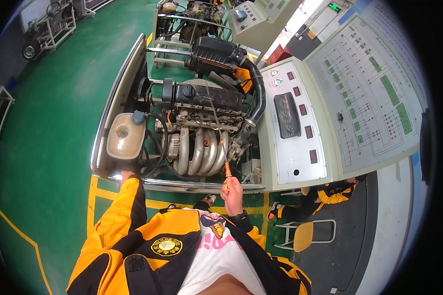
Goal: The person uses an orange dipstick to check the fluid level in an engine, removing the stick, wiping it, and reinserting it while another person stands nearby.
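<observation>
My right hand (233,196) is closed around the lower end of a long thin tool (228,169) with a ribbed orange grip. Its slim shaft points away from me over the engine (202,147); whether it is a screwdriver or a dipstick I cannot make out. Curved metal intake pipes (209,157) lie just beyond and left of this hand. My left hand (126,175) is at the near left corner of the stand, by the chrome rail (187,185) and below the whitish coolant tank (125,136). Its fingers are hidden.
Right of the engine stands a control panel (300,162) with gauges and a sloped diagram board (369,98). A black air hose (258,93) curves beside it. Behind is another engine stand (192,29). At lower right are a person (330,196) and a chair (304,236).
</observation>
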`<state>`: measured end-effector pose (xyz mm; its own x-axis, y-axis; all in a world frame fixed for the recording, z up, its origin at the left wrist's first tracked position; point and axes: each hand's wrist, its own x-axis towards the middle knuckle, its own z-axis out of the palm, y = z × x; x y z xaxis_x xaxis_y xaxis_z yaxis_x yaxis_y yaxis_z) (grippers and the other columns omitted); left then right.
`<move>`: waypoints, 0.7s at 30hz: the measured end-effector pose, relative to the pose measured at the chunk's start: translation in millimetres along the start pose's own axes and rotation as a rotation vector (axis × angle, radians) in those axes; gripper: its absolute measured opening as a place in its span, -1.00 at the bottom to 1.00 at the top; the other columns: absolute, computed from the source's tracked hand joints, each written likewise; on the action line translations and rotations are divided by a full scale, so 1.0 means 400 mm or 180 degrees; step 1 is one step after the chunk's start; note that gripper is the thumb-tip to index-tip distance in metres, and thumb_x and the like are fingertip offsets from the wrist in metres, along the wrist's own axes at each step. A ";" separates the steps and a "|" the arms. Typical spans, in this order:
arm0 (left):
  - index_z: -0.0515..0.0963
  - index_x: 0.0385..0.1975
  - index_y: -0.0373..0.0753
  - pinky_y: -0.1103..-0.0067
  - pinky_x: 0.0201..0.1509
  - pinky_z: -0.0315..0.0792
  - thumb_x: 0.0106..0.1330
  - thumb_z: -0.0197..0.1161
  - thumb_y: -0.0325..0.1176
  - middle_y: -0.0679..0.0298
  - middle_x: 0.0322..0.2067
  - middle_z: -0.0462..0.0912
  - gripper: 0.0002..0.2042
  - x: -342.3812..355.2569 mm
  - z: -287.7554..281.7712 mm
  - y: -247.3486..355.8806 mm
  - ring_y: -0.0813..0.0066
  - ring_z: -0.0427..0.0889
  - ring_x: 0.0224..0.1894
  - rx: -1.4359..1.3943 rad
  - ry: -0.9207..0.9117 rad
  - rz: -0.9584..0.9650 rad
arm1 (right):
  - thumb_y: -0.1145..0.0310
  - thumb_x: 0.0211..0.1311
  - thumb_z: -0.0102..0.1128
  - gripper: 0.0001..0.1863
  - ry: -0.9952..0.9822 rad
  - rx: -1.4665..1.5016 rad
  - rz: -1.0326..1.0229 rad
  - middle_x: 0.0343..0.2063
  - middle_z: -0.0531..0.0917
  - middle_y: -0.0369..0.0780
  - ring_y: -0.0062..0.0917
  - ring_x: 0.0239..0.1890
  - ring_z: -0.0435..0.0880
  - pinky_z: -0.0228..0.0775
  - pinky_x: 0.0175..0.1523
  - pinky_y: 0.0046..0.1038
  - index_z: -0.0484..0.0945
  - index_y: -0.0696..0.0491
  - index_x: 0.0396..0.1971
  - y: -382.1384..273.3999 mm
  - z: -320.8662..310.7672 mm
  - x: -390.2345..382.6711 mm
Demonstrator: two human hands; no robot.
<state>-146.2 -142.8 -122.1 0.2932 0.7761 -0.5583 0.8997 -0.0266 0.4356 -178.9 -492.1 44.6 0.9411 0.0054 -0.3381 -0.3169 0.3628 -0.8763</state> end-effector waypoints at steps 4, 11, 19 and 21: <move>0.38 0.00 -0.26 0.33 0.02 0.38 0.29 -0.05 -0.12 -0.11 -0.10 0.53 -0.60 0.036 0.018 -0.016 -0.03 0.48 0.02 0.0234 0.0094 -0.0103 | 0.27 0.40 -0.21 -0.80 -0.0088 -0.0004 -0.0290 -0.73 0.21 -0.41 -0.79 -0.75 0.08 -0.09 -0.63 -0.71 0.26 0.03 -0.41 -0.019 0.010 -0.020; 0.41 0.03 -0.24 0.45 0.15 0.30 0.37 -0.22 -0.03 0.04 0.03 0.47 -0.54 -0.011 -0.012 0.013 0.15 0.45 0.10 0.0394 -0.0176 -0.0257 | 0.28 0.40 -0.22 -0.80 -0.0136 -0.0007 -0.0142 -0.72 0.21 -0.40 -0.79 -0.75 0.08 -0.11 -0.64 -0.71 0.25 0.03 -0.41 -0.010 -0.004 -0.018; 0.39 0.04 -0.24 0.44 0.15 0.31 0.37 -0.15 -0.09 0.04 0.04 0.46 -0.58 -0.087 -0.058 0.056 0.13 0.46 0.07 0.0272 -0.0197 -0.0200 | 0.29 0.40 -0.22 -0.80 -0.0121 0.0055 -0.0365 -0.73 0.20 -0.40 -0.79 -0.75 0.09 -0.10 -0.64 -0.71 0.26 0.04 -0.43 -0.014 -0.005 -0.016; 0.40 0.02 -0.24 0.38 0.09 0.34 0.34 -0.15 -0.10 -0.04 -0.02 0.48 -0.58 -0.032 -0.016 0.019 0.05 0.47 0.05 0.0135 -0.0033 -0.0215 | 0.29 0.40 -0.22 -0.80 -0.0135 0.0023 -0.0302 -0.72 0.20 -0.40 -0.79 -0.75 0.09 -0.10 -0.63 -0.71 0.25 0.04 -0.43 -0.014 -0.002 -0.021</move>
<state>-145.3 -148.7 -107.2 0.2345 0.7704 -0.5929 0.9305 -0.0013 0.3664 -185.0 -494.9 51.9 0.9710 0.0101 -0.2388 -0.2255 0.3702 -0.9012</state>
